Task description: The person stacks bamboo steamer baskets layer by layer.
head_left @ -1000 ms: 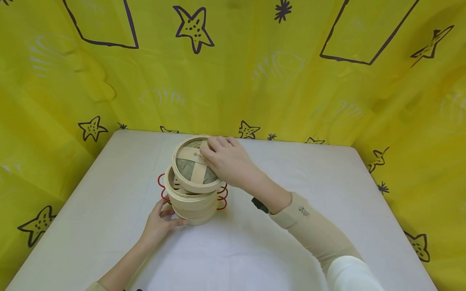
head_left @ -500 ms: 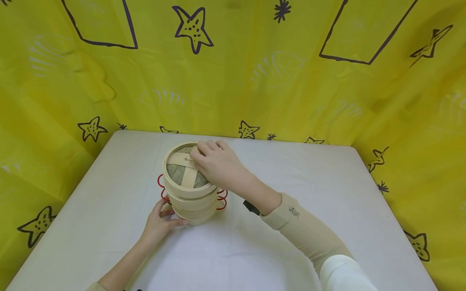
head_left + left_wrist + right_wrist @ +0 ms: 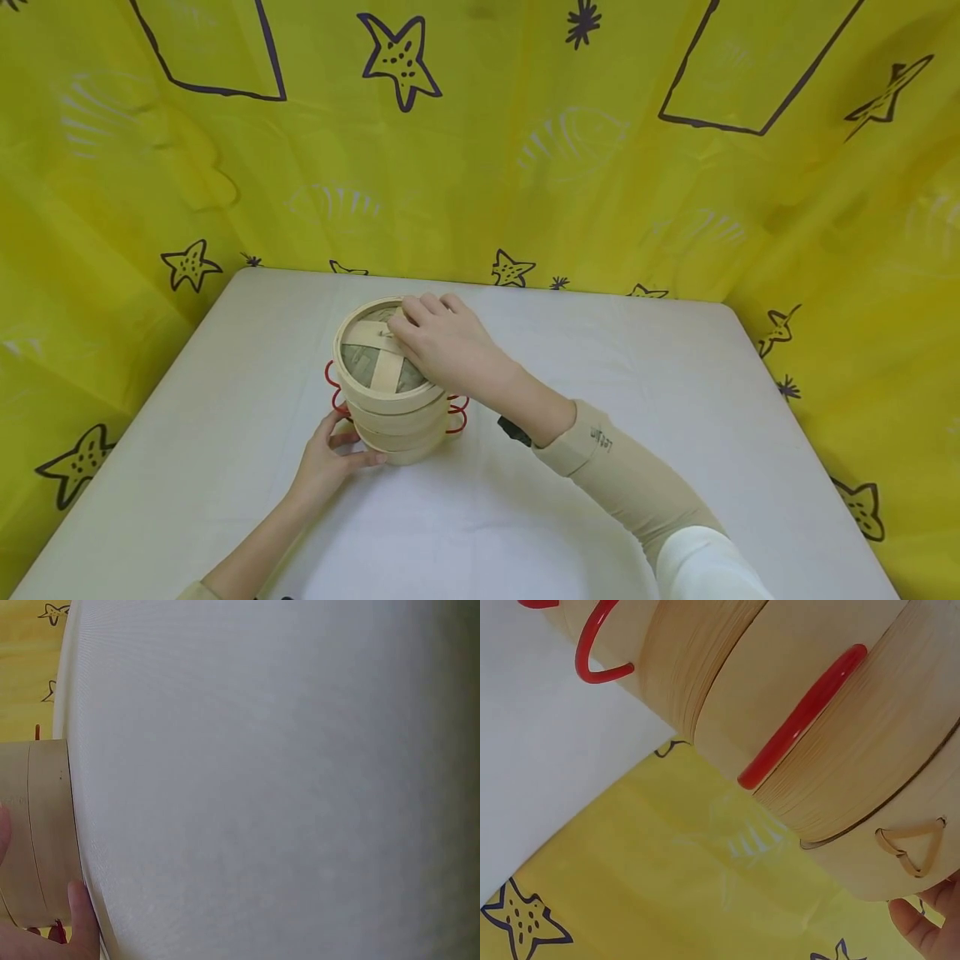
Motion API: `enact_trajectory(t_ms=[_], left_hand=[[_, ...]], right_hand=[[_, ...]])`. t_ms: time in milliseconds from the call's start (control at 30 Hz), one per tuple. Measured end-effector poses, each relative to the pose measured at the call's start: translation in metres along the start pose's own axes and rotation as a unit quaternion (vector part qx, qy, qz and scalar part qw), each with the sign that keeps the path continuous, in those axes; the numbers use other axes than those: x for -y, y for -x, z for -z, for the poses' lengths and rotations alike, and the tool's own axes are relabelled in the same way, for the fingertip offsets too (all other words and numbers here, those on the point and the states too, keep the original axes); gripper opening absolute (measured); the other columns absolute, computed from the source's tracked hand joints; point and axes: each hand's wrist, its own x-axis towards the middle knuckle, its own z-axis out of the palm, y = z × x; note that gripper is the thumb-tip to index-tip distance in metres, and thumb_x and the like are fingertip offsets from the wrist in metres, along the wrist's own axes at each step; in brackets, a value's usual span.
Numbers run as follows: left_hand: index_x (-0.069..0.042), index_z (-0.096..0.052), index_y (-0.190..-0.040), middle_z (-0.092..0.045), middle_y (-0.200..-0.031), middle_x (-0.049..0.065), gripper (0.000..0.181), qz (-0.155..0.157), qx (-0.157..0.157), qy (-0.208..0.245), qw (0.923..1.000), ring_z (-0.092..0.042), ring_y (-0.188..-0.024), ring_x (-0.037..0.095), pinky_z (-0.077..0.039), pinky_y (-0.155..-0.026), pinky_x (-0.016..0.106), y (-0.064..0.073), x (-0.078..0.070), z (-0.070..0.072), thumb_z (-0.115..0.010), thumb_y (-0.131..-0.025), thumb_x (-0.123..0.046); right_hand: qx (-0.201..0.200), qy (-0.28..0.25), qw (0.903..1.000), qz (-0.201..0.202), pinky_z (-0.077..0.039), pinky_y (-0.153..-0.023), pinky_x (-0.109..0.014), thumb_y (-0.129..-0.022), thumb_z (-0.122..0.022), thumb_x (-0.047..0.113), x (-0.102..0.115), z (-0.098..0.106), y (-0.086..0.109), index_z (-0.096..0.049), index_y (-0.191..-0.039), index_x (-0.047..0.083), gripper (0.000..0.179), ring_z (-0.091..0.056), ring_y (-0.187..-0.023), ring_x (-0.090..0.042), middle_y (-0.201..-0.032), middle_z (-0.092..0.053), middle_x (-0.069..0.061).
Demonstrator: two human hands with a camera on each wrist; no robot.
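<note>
A stacked bamboo steamer [image 3: 401, 421] with red wire handles [image 3: 457, 408] stands on the white-covered table, left of centre in the head view. Its woven round lid [image 3: 363, 362] sits on the top tier, crossed by two pale strips. My right hand [image 3: 450, 346] pinches the lid at its centre loop; the fingertips [image 3: 909, 921] show at the lid's edge in the right wrist view. Low on the stack's left side, my left hand [image 3: 330, 454] holds the steamer, thumb in front and fingers around the side. The left wrist view shows that thumb [image 3: 82, 915] against the bottom tier.
White cloth [image 3: 600, 358] covers the table. A yellow curtain [image 3: 480, 150] printed with starfish and fish hangs along the back and both sides, close behind the table's far edge.
My right hand has brought the lid left and down, from tilted over the open top tier to seated on it. The left hand has stayed still on the steamer.
</note>
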Motion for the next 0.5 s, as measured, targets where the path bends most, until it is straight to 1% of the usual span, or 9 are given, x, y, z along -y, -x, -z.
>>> enact_trajectory(t_ms=[267, 500], left_hand=[[-0.010, -0.032, -0.138, -0.044, -0.128, 0.014, 0.088, 0.001, 0.001, -0.002, 1.0000, -0.049, -0.109, 0.029, -0.042, -0.080, 0.032, -0.0002, 0.0002, 0.0000, -0.082, -0.066, -0.017], [-0.009, -0.031, -0.138, -0.043, -0.129, 0.015, 0.089, 0.000, 0.002, 0.002, 1.0000, -0.049, -0.110, 0.030, -0.043, -0.079, 0.030, 0.0002, -0.0007, 0.0003, -0.082, -0.066, -0.016]], right_hand=[[0.018, 0.012, 0.9998, -0.002, -0.035, -0.087, -0.031, -0.098, -0.038, 0.030, 0.0014, -0.0008, -0.0011, -0.054, -0.106, 0.021, 0.020, -0.046, -0.099, -0.016, -0.108, -0.049, 0.003], [0.015, 0.007, 0.9999, -0.003, -0.036, -0.085, -0.031, -0.098, -0.038, 0.029, 0.0023, -0.0011, -0.0016, -0.055, -0.105, 0.021, 0.020, -0.047, -0.097, -0.016, -0.105, -0.049, 0.003]])
